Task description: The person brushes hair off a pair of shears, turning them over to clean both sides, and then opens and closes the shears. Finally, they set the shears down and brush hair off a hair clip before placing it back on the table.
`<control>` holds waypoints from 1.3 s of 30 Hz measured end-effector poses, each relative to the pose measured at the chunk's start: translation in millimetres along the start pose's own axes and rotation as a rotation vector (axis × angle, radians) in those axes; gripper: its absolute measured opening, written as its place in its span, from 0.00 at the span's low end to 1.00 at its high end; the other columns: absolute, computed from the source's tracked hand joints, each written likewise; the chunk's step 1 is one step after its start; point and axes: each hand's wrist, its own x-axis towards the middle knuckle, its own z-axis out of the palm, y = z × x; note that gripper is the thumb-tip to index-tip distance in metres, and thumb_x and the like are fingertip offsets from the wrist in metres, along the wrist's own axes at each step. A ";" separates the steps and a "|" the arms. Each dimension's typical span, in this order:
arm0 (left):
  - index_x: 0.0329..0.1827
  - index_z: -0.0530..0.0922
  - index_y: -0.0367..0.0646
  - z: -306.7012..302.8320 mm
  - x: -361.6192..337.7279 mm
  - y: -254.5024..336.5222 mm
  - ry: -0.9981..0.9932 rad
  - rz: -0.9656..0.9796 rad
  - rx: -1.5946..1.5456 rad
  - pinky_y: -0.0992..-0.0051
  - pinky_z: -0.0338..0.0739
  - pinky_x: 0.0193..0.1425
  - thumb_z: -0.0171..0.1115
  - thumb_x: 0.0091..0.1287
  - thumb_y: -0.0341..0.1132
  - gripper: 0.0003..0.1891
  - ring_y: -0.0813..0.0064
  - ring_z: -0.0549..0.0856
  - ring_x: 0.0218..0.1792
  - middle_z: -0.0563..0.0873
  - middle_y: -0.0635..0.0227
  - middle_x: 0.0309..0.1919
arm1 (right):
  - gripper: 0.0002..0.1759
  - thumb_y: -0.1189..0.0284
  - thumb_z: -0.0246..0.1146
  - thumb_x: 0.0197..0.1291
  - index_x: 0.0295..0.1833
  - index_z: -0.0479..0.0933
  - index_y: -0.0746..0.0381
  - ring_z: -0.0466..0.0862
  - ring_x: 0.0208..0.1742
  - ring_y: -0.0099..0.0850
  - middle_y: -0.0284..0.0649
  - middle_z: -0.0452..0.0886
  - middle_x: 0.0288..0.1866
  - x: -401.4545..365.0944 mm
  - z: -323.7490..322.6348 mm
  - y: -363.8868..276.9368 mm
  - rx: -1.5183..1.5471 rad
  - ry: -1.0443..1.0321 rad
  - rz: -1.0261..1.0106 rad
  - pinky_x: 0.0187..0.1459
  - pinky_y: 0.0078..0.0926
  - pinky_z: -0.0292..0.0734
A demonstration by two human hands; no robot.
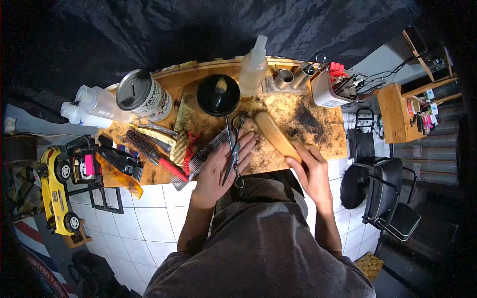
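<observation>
Your right grip (315, 176) pinches the near end of the tan curved object (277, 136), its long axis running toward eleven o'clock, while scissors (234, 154) lie across your spread left grip (212, 168) at nine o'clock.

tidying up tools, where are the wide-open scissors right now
In the head view, the scissors lie across the open left hand, just below the round black dish.
</observation>
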 end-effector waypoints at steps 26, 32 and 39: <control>0.78 0.43 0.41 33.4 -2.8 -0.1 -0.251 -0.247 -0.190 0.58 0.52 0.77 0.33 0.70 0.68 0.44 0.50 0.60 0.73 0.53 0.40 0.73 | 0.30 0.73 0.68 0.49 0.60 0.73 0.67 0.72 0.63 0.48 0.51 0.69 0.64 2.8 1.6 -3.3 0.197 0.016 -0.229 0.62 0.40 0.68; 0.77 0.46 0.38 65.2 18.2 -5.0 -0.225 -0.334 -0.182 0.55 0.52 0.76 0.31 0.62 0.77 0.54 0.48 0.59 0.73 0.56 0.42 0.72 | 0.30 0.78 0.63 0.44 0.59 0.73 0.69 0.71 0.63 0.52 0.52 0.72 0.62 3.8 -24.5 11.7 0.257 0.113 -0.329 0.63 0.45 0.67; 0.75 0.51 0.36 71.4 48.0 -31.8 -0.298 -0.404 -0.539 0.55 0.50 0.77 0.29 0.64 0.75 0.52 0.50 0.58 0.74 0.59 0.52 0.73 | 0.32 0.70 0.68 0.43 0.58 0.76 0.63 0.75 0.58 0.52 0.53 0.72 0.60 0.7 -34.4 34.0 0.146 0.062 -0.311 0.58 0.47 0.69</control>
